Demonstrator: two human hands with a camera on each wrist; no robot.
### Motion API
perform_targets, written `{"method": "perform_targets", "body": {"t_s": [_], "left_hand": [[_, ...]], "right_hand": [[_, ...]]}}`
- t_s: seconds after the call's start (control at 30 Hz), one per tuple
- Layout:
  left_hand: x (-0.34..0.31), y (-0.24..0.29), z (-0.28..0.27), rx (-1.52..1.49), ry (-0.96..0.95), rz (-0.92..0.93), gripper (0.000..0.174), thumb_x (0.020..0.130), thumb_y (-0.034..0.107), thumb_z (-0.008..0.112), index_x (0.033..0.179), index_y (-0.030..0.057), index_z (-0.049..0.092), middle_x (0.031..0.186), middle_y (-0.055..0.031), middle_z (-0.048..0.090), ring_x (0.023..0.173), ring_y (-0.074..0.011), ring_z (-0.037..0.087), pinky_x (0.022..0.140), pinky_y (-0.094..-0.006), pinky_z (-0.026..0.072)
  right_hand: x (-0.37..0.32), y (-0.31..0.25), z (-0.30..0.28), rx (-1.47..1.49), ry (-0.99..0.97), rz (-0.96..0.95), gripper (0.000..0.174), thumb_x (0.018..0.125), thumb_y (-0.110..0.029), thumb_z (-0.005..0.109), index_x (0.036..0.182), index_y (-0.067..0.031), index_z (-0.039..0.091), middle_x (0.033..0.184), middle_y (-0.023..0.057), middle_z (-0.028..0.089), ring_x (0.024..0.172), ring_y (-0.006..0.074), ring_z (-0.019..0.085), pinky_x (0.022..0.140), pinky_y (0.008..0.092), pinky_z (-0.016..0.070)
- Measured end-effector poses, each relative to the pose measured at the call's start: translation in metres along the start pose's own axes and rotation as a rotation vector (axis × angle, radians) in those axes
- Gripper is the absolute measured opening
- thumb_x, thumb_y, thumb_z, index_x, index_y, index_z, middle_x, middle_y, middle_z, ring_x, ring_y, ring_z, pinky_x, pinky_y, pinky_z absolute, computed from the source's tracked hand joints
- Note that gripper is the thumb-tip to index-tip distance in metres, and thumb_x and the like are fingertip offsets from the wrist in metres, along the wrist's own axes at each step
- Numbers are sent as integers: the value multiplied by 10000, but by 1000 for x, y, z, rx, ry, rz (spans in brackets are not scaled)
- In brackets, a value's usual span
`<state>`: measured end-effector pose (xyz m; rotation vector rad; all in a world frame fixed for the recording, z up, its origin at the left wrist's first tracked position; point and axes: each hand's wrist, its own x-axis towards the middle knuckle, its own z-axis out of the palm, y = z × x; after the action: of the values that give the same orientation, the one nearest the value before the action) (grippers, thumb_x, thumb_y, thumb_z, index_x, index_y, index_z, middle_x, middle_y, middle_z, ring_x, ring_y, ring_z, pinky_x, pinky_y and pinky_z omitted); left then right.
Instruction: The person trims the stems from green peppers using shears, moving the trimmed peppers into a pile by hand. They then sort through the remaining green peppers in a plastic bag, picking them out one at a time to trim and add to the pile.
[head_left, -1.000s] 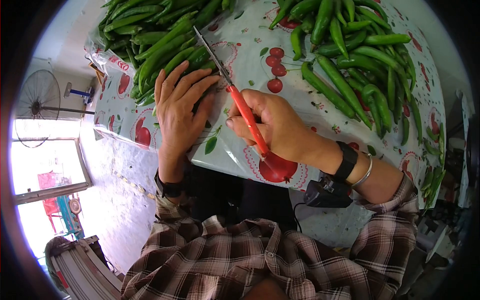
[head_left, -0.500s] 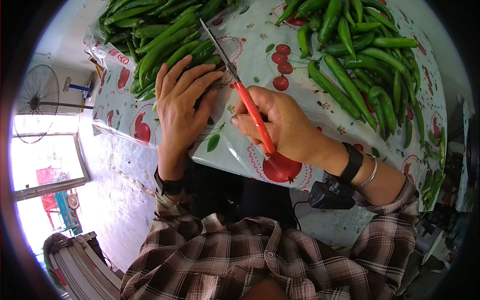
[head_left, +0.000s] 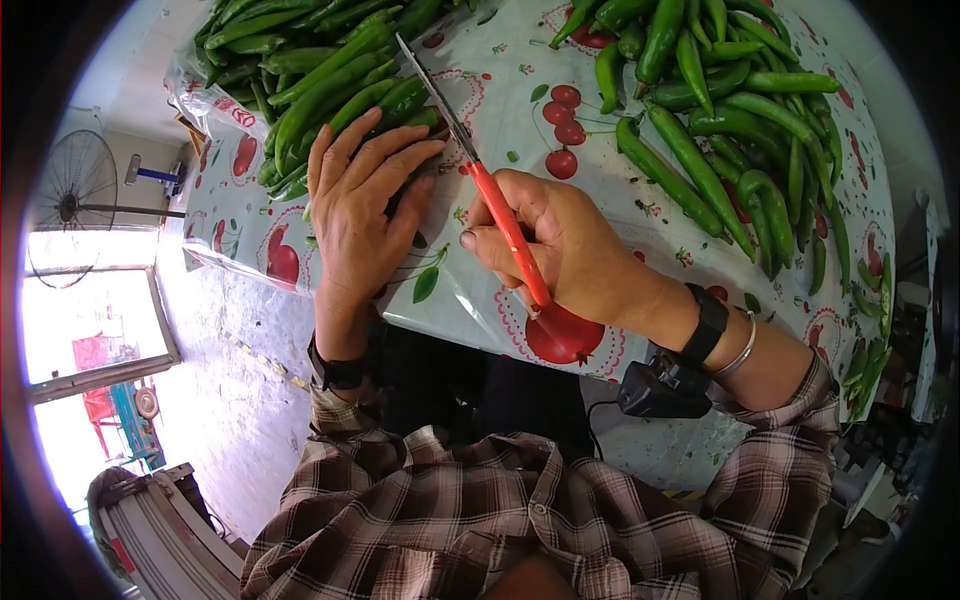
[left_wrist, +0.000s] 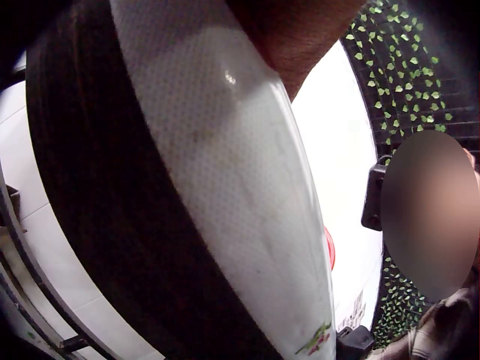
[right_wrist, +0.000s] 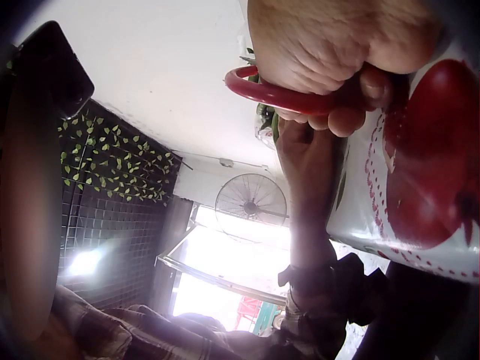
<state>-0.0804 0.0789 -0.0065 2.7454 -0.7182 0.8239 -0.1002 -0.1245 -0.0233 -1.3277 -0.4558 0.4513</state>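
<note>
The red-handled scissors (head_left: 508,235) are gripped by the right hand (head_left: 565,240), its fingers curled round the handles; the blades appear nearly together, with nothing seen clamped between them. Just left of the scissors, the left hand (head_left: 365,205) is rested against the near edge of a heap of green peppers (head_left: 335,85), its fingers extended; whether a pepper is pinched beneath cannot be told. A second heap (head_left: 745,125) is spread right of the scissors, on the fruit-printed tablecloth (head_left: 512,120). The peppers are judged light, firm yet slightly bendable, slick-skinned and easily nicked or snapped; each is best taken by the middle or near the stalk. Red print is borne by the plastic bag (head_left: 213,103) beyond the left hand, left of the scissors, but it cannot be read.
</note>
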Motion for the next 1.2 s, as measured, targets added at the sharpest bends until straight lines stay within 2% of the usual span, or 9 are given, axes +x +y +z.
{"method": "perform_targets", "body": {"t_s": [0.63, 1.2], "left_hand": [[1, 0, -1, -20, -11, -7, 250, 785, 136, 671, 1030, 153, 721, 1127, 16, 669, 1230, -241, 508, 1117, -459, 256], [0, -1, 0, -17, -6, -12, 249, 783, 131, 677, 1027, 151, 724, 1129, 17, 672, 1230, -245, 512, 1114, -457, 264]], "right_hand": [[-1, -8, 0, 55, 12, 77, 147, 919, -147, 629, 941, -37, 534, 644, -17, 523, 497, 42, 489, 440, 201, 392], [-1, -8, -1, -12, -6, 80, 154, 932, -164, 611, 934, -41, 518, 610, -11, 507, 457, 44, 456, 433, 201, 374]]}}
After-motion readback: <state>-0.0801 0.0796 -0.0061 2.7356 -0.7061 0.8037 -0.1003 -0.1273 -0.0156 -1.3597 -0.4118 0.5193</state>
